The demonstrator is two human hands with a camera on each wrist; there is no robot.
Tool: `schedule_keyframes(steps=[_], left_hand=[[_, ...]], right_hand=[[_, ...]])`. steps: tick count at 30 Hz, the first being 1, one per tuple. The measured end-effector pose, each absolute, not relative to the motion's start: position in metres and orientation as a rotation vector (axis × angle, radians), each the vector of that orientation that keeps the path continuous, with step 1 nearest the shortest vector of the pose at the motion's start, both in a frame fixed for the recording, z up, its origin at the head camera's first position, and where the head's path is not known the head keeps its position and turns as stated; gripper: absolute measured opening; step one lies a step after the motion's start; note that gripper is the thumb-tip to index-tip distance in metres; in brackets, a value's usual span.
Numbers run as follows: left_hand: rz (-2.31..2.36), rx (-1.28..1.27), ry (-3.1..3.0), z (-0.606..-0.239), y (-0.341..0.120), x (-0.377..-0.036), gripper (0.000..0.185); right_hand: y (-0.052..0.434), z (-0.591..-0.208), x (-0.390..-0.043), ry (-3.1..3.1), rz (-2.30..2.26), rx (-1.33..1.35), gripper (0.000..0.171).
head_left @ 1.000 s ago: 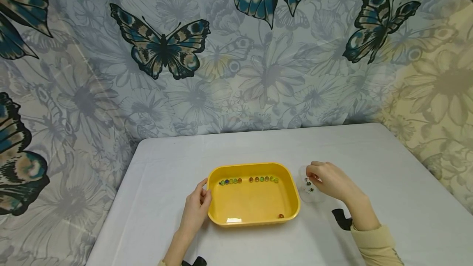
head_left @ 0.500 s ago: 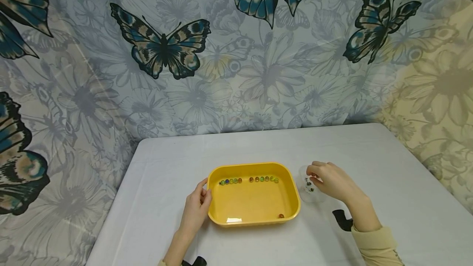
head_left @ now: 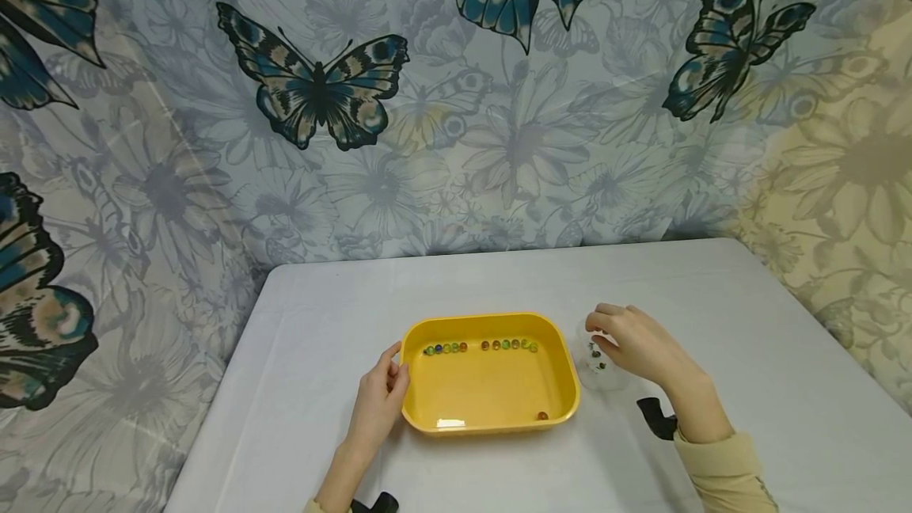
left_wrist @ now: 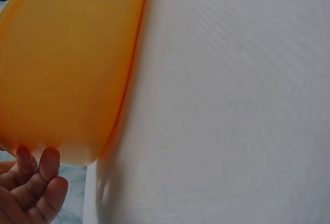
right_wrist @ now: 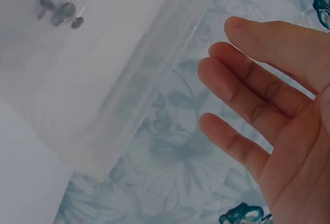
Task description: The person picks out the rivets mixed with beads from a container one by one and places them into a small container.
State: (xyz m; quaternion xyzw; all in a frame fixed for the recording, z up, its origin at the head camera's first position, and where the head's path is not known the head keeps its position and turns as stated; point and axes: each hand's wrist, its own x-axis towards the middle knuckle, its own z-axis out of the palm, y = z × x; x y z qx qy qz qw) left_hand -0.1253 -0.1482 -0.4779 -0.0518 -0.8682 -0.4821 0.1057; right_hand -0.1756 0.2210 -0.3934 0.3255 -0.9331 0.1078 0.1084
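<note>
Barely anything shifts from a second ago: the right hand [head_left: 636,343] edges a touch left and up over the clear plastic cup [head_left: 597,362], while the left hand [head_left: 380,404] keeps its post on the left end of the yellow tray [head_left: 563,386]. The cup stands on the white table [head_left: 748,315] just right of the tray, with a few dark marbles [right_wrist: 61,11] at its bottom. From the right wrist view the fingers [right_wrist: 247,95] look spread and only loosely bent, beside the cup wall rather than closed on it; from the head view thumb and fingertips hover at the rim, and whether they touch it I cannot tell. On the left, the fingertips [left_wrist: 44,164] rest lightly curled against the tray's rounded wall, steadying, not clamping. That cup looks thin, light and smooth, likely to flex or tip if squeezed near the top, so a gentle wrap around the middle of the wall seems the safest hold. Inside the tray, a row of coloured marbles [head_left: 480,347] lines the far wall, one lone marble [head_left: 542,416] near the front corner; they will roll at any tilt.
</note>
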Motion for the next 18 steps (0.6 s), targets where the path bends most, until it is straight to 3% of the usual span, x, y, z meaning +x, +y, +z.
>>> schedule_keyframes(steps=[18], left_hand=[[-1.415, -0.156, -2.554, -0.48, -0.148, -0.126, 0.036]], right_hand=[[0.194, -0.381, -0.182, -2.746, 0.279, 1.027, 0.018]])
